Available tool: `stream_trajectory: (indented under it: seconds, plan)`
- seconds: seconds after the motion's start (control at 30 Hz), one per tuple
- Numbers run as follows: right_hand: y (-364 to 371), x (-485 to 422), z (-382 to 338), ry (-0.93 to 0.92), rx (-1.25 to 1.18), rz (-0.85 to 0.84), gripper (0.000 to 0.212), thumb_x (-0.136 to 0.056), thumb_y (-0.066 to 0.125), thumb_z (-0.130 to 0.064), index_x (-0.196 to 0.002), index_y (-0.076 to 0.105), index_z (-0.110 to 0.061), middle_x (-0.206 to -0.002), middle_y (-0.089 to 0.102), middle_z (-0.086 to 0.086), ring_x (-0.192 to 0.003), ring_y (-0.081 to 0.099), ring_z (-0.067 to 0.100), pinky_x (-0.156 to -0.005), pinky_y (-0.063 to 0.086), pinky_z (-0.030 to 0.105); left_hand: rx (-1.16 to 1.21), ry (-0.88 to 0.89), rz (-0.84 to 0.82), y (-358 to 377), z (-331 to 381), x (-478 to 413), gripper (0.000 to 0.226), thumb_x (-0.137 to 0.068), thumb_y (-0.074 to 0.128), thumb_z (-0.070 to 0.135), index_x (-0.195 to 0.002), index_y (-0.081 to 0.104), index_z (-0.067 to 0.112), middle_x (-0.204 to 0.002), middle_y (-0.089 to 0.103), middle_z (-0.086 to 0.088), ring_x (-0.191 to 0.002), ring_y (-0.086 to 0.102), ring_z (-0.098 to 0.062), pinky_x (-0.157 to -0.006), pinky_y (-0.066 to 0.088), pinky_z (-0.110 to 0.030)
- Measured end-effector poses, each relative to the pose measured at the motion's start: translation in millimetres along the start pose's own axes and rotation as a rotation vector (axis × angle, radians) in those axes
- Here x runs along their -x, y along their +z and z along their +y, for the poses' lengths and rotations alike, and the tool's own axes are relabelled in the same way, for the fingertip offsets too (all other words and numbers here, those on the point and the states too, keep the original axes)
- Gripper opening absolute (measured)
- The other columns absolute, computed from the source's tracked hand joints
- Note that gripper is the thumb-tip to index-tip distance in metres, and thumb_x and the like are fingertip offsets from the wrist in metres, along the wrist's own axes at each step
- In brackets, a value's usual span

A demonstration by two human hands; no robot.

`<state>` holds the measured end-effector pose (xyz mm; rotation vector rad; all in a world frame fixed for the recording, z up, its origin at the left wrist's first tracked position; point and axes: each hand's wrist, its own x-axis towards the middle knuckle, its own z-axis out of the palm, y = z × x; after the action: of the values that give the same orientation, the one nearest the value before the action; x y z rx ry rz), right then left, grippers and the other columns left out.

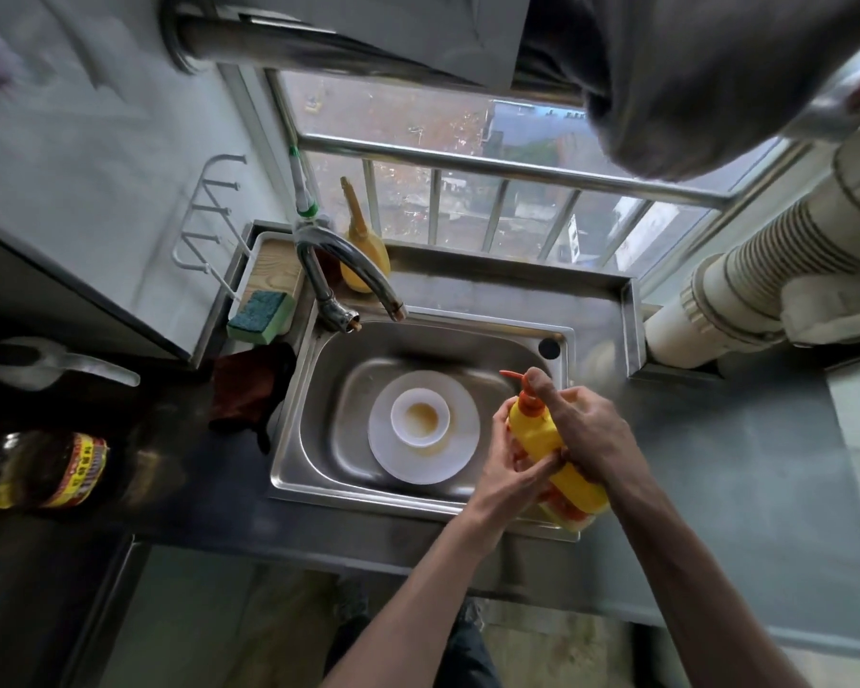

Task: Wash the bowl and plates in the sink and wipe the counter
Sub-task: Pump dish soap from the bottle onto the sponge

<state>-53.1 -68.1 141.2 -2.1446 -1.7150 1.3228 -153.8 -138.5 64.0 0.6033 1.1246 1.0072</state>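
Note:
A small white bowl (pixel 420 416) with brownish residue sits on a white plate (pixel 424 459) in the steel sink (pixel 314 389). Over the sink's right rim I hold a yellow dish-soap pump bottle (pixel 542 434) with an orange pump head. My right hand (pixel 587 429) grips the bottle's body, its thumb on top of the pump. My left hand (pixel 510 454) holds the bottle from the left side, fingers curled around it. A green and yellow sponge (pixel 261 315) lies on a tray at the sink's back left. The bottle's lower part is hidden by my hands.
The faucet (pixel 348 270) arches over the sink's back left corner. A dark red cloth (pixel 249 389) lies on the counter left of the sink. A dark bottle with a red-yellow label (pixel 46 469) stands at far left. Grey counter (pixel 740 464) extends to the right.

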Motion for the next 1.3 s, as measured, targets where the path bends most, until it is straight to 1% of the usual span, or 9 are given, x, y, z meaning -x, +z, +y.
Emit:
stream_trajectory:
  seconds: [0.1,0.2,0.47,0.6,0.77,0.93,1.03,1.2,1.3]
  plan:
    - [1,4,0,-0.004,0.016,-0.001,0.092,-0.074,0.039,-0.099,-0.126,0.060,-0.027,-0.111,0.067,0.004,-0.099,0.067,0.025,-0.094,0.056,0.050,0.030,-0.011,0.010,2,-2,5,0.079,-0.097,0.067,0.008,-0.153,0.019,0.037,-0.133,0.058,0.017,-0.116,0.067,-0.006,-0.095,0.059,-0.035]
    - [2,6,-4,0.006,0.028,0.003,0.086,-0.077,0.041,-0.093,-0.127,0.060,-0.026,-0.110,0.066,0.005,-0.098,0.065,0.025,-0.093,0.055,0.046,0.036,-0.020,0.022,2,-3,8,0.076,-0.097,0.068,0.009,-0.150,0.023,0.040,-0.128,0.059,0.022,-0.110,0.069,-0.003,-0.088,0.060,-0.031]
    - [-5,7,-1,0.008,0.008,-0.009,0.086,-0.080,0.044,-0.090,-0.130,0.061,-0.022,-0.108,0.066,0.004,-0.098,0.067,0.026,-0.093,0.058,0.049,0.048,-0.058,0.036,4,-1,6,0.073,-0.094,0.073,0.013,-0.147,0.031,0.041,-0.125,0.060,0.022,-0.105,0.068,-0.001,-0.074,0.059,-0.022]
    - [-8,7,-1,0.004,0.015,-0.036,0.085,-0.081,0.044,-0.089,-0.130,0.060,-0.021,-0.109,0.066,0.004,-0.100,0.068,0.027,-0.094,0.058,0.051,0.049,-0.064,0.033,6,-3,6,0.074,-0.092,0.076,0.017,-0.146,0.034,0.045,-0.129,0.062,0.019,-0.110,0.068,-0.003,-0.080,0.060,-0.029]
    - [-10,5,-2,0.016,0.051,-0.030,0.086,-0.080,0.040,-0.092,-0.127,0.060,-0.024,-0.111,0.067,0.005,-0.099,0.067,0.028,-0.094,0.058,0.054,0.082,-0.073,0.031,9,-3,6,0.074,-0.090,0.078,0.019,-0.143,0.037,0.049,-0.132,0.064,0.016,-0.121,0.066,-0.017,-0.095,0.059,-0.052]
    - [-15,8,-4,0.049,0.066,-0.032,0.095,-0.073,0.030,-0.098,-0.130,0.059,-0.027,-0.109,0.062,0.005,-0.101,0.065,0.029,-0.097,0.055,0.054,0.101,-0.062,0.016,15,-2,6,0.070,-0.091,0.076,0.016,-0.139,0.038,0.050,-0.125,0.065,0.020,-0.113,0.069,-0.010,-0.084,0.062,-0.041]
    - [-17,9,-5,0.044,0.076,-0.019,0.100,-0.070,0.030,-0.098,-0.131,0.060,-0.026,-0.108,0.063,0.004,-0.101,0.067,0.029,-0.095,0.056,0.053,0.113,-0.063,0.015,17,-3,3,0.073,-0.090,0.078,0.018,-0.141,0.037,0.051,-0.122,0.068,0.023,-0.116,0.069,-0.014,-0.089,0.061,-0.049]
    - [-12,8,-4,0.016,0.085,-0.014,0.086,-0.083,0.037,-0.089,-0.134,0.058,-0.023,-0.119,0.067,0.009,-0.100,0.065,0.027,-0.095,0.057,0.051,0.123,-0.054,0.017,14,-7,1,0.076,-0.089,0.080,0.019,-0.144,0.038,0.050,-0.131,0.066,0.015,-0.121,0.067,-0.018,-0.096,0.058,-0.054]
    - [-10,6,-4,0.017,0.098,-0.013,0.086,-0.083,0.037,-0.089,-0.134,0.058,-0.023,-0.111,0.064,0.005,-0.098,0.065,0.026,-0.094,0.058,0.052,0.120,-0.053,0.015,12,-8,1,0.075,-0.089,0.081,0.021,-0.143,0.038,0.051,-0.127,0.068,0.018,-0.123,0.066,-0.021,-0.099,0.056,-0.056]
